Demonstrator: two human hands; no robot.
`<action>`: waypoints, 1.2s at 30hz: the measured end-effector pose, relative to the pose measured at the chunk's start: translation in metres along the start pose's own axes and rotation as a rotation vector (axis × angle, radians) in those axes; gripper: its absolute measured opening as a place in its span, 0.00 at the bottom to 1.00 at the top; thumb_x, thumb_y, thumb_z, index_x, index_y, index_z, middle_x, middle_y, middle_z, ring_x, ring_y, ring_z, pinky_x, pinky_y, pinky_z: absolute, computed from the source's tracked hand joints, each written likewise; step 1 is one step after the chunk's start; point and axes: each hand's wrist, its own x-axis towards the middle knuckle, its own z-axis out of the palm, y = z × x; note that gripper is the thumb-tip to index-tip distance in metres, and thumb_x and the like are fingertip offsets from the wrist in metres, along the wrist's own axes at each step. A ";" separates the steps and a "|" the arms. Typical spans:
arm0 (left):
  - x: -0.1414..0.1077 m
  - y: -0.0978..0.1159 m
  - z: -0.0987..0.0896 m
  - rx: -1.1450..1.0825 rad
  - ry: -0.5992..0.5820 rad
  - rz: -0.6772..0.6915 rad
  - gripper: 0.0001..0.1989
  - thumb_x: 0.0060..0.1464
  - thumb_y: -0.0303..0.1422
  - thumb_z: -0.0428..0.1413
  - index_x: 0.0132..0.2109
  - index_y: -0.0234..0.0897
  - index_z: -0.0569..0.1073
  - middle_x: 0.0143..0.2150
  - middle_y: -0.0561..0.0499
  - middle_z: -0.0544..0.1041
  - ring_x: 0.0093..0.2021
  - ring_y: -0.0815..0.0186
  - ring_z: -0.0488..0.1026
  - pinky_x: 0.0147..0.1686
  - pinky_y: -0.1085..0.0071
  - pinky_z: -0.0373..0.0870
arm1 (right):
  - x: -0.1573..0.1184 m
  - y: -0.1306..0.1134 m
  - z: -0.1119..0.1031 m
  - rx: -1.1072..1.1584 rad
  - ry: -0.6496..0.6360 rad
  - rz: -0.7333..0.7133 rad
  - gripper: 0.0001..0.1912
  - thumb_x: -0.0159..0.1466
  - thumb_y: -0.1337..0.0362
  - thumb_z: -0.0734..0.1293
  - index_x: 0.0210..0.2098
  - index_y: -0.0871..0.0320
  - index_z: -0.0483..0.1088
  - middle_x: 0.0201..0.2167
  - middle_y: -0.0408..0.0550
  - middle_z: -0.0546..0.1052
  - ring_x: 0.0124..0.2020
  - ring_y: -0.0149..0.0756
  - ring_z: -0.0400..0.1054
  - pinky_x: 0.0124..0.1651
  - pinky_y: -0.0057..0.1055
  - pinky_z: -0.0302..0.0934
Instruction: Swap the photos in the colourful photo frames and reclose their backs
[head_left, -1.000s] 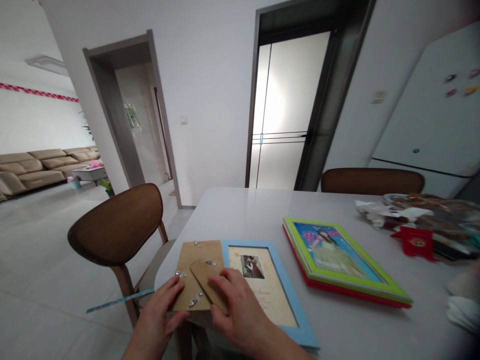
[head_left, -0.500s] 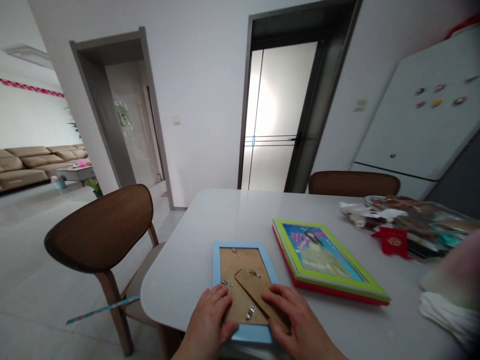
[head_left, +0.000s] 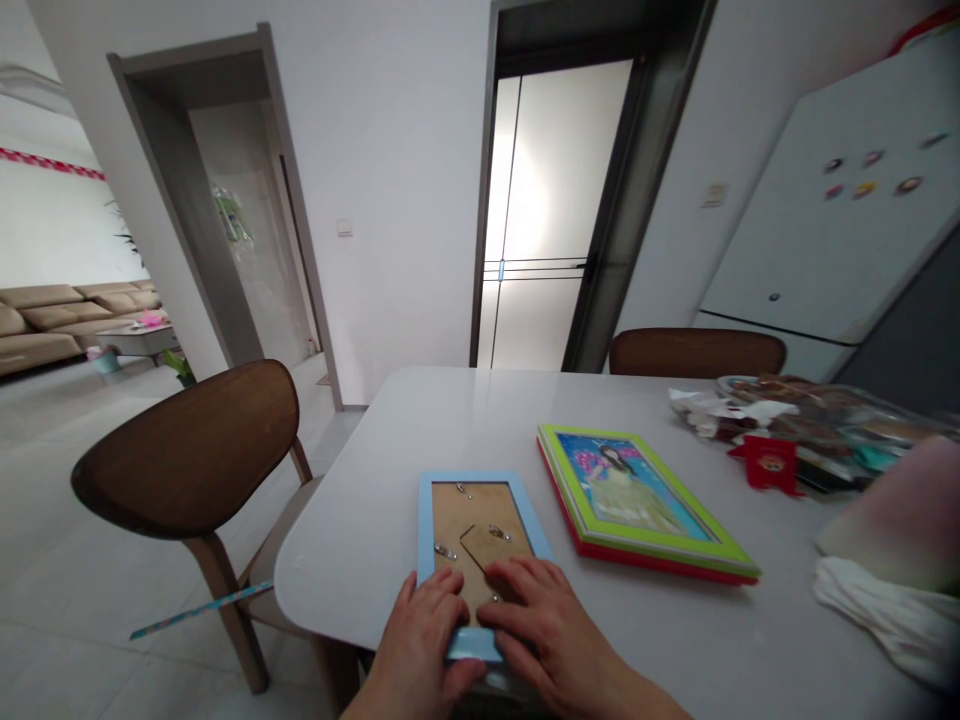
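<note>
Soft indoor light, edges stretched.

Head camera: my only view | worn on the head | faces forward, down over the near tabletop [head_left: 352, 545] | no shared coverage

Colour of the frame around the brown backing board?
Light blue frame around the brown backing board; shows best in the head view.

No lettering, label, brand or number is showing legibly anywhere; the red piece [head_left: 771, 464] at the far right of the desk [head_left: 645, 640] is carrying a small printed emblem, too small to make out.
</note>
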 end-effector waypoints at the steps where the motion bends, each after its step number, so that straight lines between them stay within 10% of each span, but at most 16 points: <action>1: 0.000 0.000 0.000 0.002 -0.007 -0.008 0.15 0.39 0.29 0.59 0.38 0.37 0.68 0.53 0.44 0.66 0.55 0.57 0.58 0.54 0.51 0.49 | 0.001 -0.004 -0.001 -0.002 -0.034 -0.017 0.12 0.56 0.64 0.59 0.38 0.47 0.69 0.43 0.46 0.67 0.44 0.39 0.57 0.45 0.39 0.52; 36: 0.001 0.001 -0.004 -0.042 -0.051 -0.063 0.15 0.36 0.30 0.60 0.36 0.37 0.68 0.54 0.45 0.65 0.55 0.58 0.58 0.54 0.53 0.48 | 0.024 0.044 0.009 -0.093 0.143 0.292 0.13 0.55 0.72 0.56 0.34 0.61 0.70 0.38 0.53 0.67 0.41 0.39 0.58 0.46 0.35 0.53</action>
